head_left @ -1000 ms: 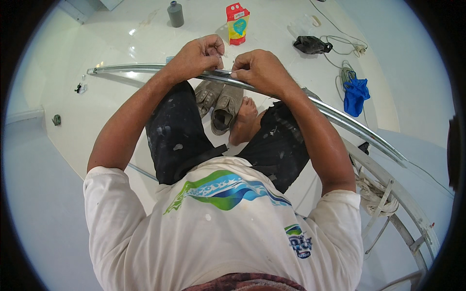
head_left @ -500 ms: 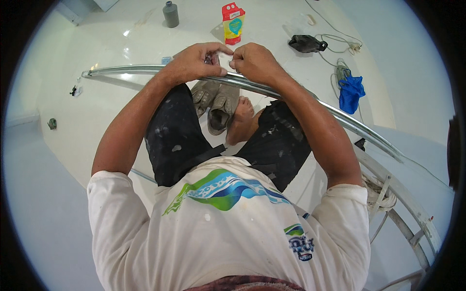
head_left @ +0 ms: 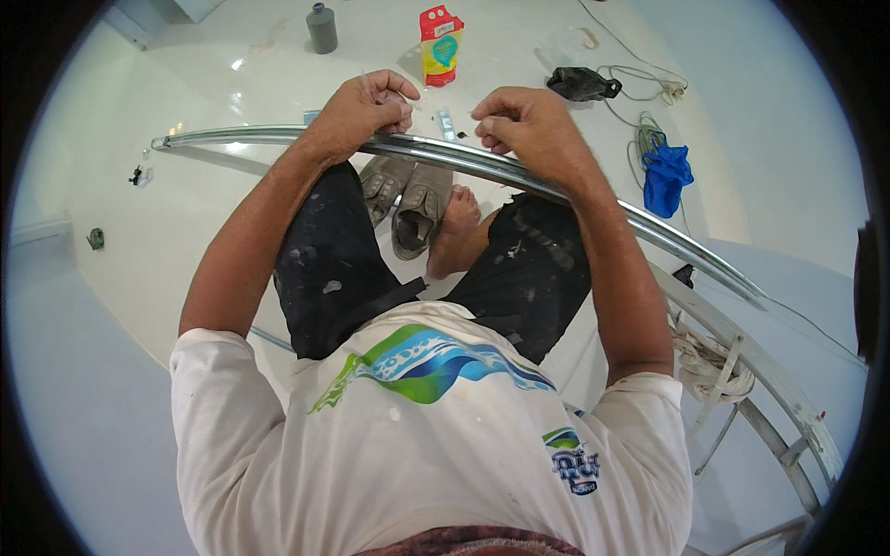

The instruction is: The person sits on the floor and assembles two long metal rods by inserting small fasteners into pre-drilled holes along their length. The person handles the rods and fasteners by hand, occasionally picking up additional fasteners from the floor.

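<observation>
A pair of long, thin metal rails (head_left: 445,153) lies across my thighs, running from far left to near right. Just beyond them, my left hand (head_left: 371,109) has its fingers curled in with the thumb against them. My right hand (head_left: 527,132) is a short way to the right, thumb and fingers pinched together. Whatever either hand holds is too small to make out. Between the hands, on the floor, is a small pale packet (head_left: 446,123) with a tiny dark bit (head_left: 461,135) beside it. Both forearms pass over the rails.
Grey shoes (head_left: 414,218) sit by my bare foot (head_left: 461,208). Farther off stand a red-and-yellow pouch (head_left: 440,51) and a grey bottle (head_left: 322,30). Rightward are a black plastic bag (head_left: 582,83), a blue bag (head_left: 667,176) and a cable (head_left: 640,71). A curved metal frame (head_left: 774,385) with rope (head_left: 714,371) stands near right.
My hands, close together before, have moved apart. The right hand has gone to the right, and the floor packet now shows between them. The rails look nearly unmoved.
</observation>
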`<state>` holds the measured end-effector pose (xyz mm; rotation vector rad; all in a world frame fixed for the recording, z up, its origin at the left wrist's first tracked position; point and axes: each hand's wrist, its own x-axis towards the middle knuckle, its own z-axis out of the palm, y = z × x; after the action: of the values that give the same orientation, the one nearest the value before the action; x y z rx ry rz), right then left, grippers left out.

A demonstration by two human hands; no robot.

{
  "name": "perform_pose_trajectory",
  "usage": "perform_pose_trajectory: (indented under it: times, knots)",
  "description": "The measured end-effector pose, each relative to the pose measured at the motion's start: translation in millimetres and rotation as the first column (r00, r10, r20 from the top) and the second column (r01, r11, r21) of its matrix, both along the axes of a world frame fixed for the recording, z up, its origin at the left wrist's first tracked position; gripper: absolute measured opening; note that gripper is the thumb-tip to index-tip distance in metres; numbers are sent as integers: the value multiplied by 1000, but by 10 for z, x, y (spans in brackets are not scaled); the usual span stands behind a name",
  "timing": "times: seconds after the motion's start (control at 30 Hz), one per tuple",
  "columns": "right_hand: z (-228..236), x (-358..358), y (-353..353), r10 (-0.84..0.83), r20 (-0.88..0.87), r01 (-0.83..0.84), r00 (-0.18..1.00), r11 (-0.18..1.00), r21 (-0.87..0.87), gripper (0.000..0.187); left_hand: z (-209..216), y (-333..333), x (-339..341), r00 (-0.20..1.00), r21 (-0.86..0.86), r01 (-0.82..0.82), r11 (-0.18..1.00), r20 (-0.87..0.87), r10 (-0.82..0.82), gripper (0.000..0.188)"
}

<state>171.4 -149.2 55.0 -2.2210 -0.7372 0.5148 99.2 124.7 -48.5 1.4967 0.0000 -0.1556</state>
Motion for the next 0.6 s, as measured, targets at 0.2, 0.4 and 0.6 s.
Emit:
perform_pose_trajectory:
  times: [0.2,0.4,0.6]
  knots:
    - [-200,-102,256,-23,-29,30,999,965,260,30,33,232,20,961,-548,-223,806,16,276,24]
    - [-79,-457,530,-54,230,-76,972,851,520,26,424,-153,-316,990,-645,-75,761,43,133,39]
    - [-34,-447,487,-155,670,-195,726,888,417,13,765,-432,-493,991,-731,-95,676,-9,130,44]
